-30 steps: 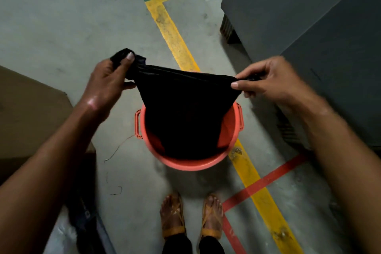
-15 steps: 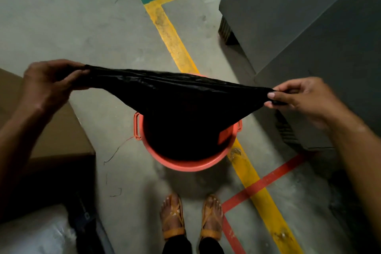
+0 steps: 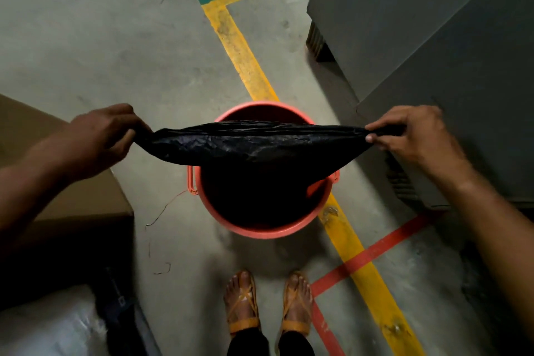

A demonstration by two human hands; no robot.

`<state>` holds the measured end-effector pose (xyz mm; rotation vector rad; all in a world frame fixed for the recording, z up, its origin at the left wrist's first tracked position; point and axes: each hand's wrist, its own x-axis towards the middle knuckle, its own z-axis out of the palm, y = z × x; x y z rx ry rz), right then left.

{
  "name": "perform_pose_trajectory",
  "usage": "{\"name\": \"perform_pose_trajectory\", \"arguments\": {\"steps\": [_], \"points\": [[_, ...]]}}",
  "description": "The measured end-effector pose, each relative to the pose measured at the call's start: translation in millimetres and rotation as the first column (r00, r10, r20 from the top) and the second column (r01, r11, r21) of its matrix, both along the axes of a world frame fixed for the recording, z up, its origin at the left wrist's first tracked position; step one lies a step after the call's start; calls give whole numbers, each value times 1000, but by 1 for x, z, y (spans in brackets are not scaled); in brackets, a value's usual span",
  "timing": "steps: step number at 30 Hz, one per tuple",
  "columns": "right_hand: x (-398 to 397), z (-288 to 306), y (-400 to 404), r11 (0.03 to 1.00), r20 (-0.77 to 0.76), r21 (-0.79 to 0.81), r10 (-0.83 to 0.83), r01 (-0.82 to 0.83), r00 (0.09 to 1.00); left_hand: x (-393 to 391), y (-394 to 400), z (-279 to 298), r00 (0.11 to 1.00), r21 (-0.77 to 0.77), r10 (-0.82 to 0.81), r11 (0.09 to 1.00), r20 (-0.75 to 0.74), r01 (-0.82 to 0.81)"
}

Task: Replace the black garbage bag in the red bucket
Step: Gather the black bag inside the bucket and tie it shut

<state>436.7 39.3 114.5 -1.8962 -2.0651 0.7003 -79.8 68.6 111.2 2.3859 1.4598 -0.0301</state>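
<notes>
The red bucket [image 3: 261,233] stands on the concrete floor just in front of my feet. Stretched flat above its mouth is the black garbage bag [image 3: 254,140], whose lower part hangs down into the bucket. My left hand [image 3: 99,136] pinches the bag's left end. At the bag's right end my right hand [image 3: 410,133] pinches it between thumb and fingers. The bag hides most of the bucket's inside; the far rim and near rim show.
A brown cardboard box [image 3: 72,205] sits at the left, close to my left arm. Grey metal cabinets [image 3: 433,37] stand at the right, near my right hand. Yellow, green and red floor lines [image 3: 242,52] cross the concrete. My sandalled feet [image 3: 268,300] are behind the bucket.
My hands have pulled apart, stretching the bag's top wide and flat. Since half a second ago they have dropped lower, and the bucket's far rim now shows above the bag.
</notes>
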Motion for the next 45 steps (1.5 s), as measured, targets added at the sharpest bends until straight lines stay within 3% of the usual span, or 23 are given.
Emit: {"name": "perform_pose_trajectory", "arguments": {"steps": [3, 5, 8, 12, 14, 15, 18, 21, 23, 25, 30, 32, 37, 39, 45], "points": [[4, -5, 4, 989, 92, 69, 127, -133, 988, -8, -1, -6, 993, 2, -63, 998, -97, 64], [5, -8, 5, 986, 169, 50, 151, -162, 974, -12, -1, -6, 997, -35, -3, 999, -76, 0], [5, -14, 6, 995, 218, -66, 87, -74, 972, -7, 1, 0, 979, -164, 203, 966, -1, -201], [4, -16, 8, 964, 232, -262, 29, 34, 972, 7, 6, -7, 927, -242, 359, 914, 109, -326], [-2, -21, 8, 900, 58, -410, -134, 146, 989, 6, 9, -15, 808, -395, 542, 811, 230, -432], [-6, -25, 7, 835, -84, -507, -294, 213, 952, 4, 9, -17, 742, -467, 615, 756, 266, -460], [-15, -35, 1, 585, -318, -776, -686, 236, 655, -1, 2, -14, 670, -596, 664, 698, 332, -397], [-19, -42, -1, 541, -428, -832, -768, 124, 476, -4, -4, -9, 734, -551, 574, 767, 363, -327], [-20, -43, -3, 549, -462, -827, -787, 123, 409, -8, -5, -7, 849, -428, 440, 854, 293, -295], [-19, -44, -3, 558, -461, -818, -782, 141, 420, -14, -3, -5, 896, -370, 359, 894, 262, -251], [-25, -35, 0, 720, -290, -618, -583, 317, 759, -16, 4, -18, 906, -279, 324, 928, 274, -248], [-25, -34, 2, 707, -300, -638, -592, 304, 748, -14, 3, -24, 882, -261, 372, 917, 289, -301], [-31, -36, 7, 565, -319, -734, -776, 375, 545, -13, 7, -26, 613, -420, 612, 790, 500, -445], [-34, -39, 9, 543, -371, -741, -821, 395, 434, -10, 6, -25, 606, -448, 598, 799, 525, -400], [-36, -47, 8, 520, -501, -765, -851, 379, 158, -17, 7, -26, 695, -393, 523, 847, 493, -358]]}}
